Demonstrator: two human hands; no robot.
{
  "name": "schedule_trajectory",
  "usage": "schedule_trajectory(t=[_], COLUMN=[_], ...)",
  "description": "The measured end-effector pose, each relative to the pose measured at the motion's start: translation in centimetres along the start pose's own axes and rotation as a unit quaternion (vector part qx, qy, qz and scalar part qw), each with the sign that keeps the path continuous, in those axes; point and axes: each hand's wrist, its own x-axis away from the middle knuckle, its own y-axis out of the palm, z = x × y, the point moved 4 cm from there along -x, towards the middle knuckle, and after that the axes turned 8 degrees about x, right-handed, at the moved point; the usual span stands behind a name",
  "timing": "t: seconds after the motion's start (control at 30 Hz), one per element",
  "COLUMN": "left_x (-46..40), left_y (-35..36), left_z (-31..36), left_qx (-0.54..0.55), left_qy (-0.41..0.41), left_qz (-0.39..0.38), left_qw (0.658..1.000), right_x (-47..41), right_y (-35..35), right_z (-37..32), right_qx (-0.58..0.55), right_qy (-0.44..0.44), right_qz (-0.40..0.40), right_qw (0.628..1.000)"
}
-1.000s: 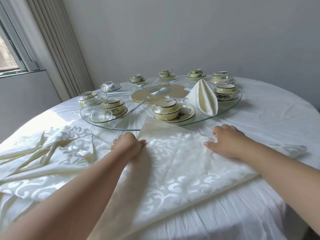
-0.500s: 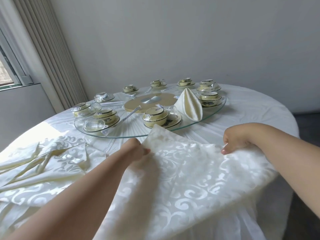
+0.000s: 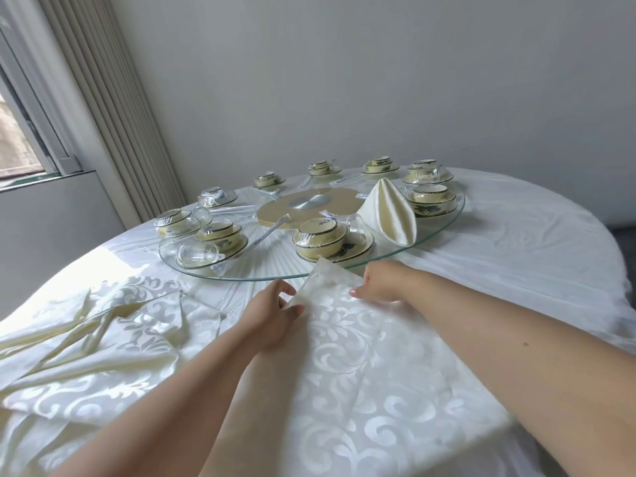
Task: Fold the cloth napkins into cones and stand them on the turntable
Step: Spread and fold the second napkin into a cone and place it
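The left hand pinches the far-left edge of the patterned napkin spread on the table before the glass turntable, the right hand gripping its far corner — soft, light, limp cloth, probably best held at corners and edges.

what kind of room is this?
Probably a restaurant's private dining room: a round table with a glass turntable, wrapped bowl sets around it, and a cone-folded napkin standing on it.
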Motion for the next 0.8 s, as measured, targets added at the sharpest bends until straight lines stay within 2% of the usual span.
schedule_trajectory(t=[0.1, 0.2, 0.27, 0.33, 0.4, 0.5, 0.6, 0.8], left_x=[0.1, 0.0, 0.3, 1.6, 4.0, 7.9, 9.8, 9.1], left_y=[-0.2, -0.4, -0.9, -1.1, -0.5, 1.3, 2.3, 2.3], left_z=[-0.2, 0.1, 0.7, 1.8, 3.1, 3.8, 3.1, 1.2], left_qx=[0.008, 0.004, -0.1, -0.227, -0.265, -0.281, -0.286, -0.308], left_qy=[-0.003, -0.029, -0.013, 0.033, 0.104, 0.172, 0.147, 0.11], left_qz=[-0.014, -0.032, -0.018, 0.018, 0.021, -0.071, -0.155, -0.171], left_qw=[1.0, 0.999, 0.995, 0.973, 0.958, 0.941, 0.934, 0.929], right_x=[-1.4, -1.8, -1.7, -1.7, -1.8, -2.1, -2.3, -2.1], right_y=[0.5, 0.3, -0.2, -0.3, 0.0, 0.4, 0.5, 0.7], right_z=[-1.4, -1.2, -0.6, 0.2, 0.5, 0.6, 0.5, 0.3], right_qx=[0.029, -0.003, -0.045, -0.082, -0.096, -0.086, -0.084, -0.079], right_qy=[-0.001, 0.002, 0.0, -0.008, -0.014, -0.014, -0.005, 0.021], right_qz=[-0.005, 0.009, 0.046, 0.074, 0.084, 0.091, 0.105, 0.13], right_qw=[1.0, 1.0, 0.998, 0.994, 0.992, 0.992, 0.991, 0.988])
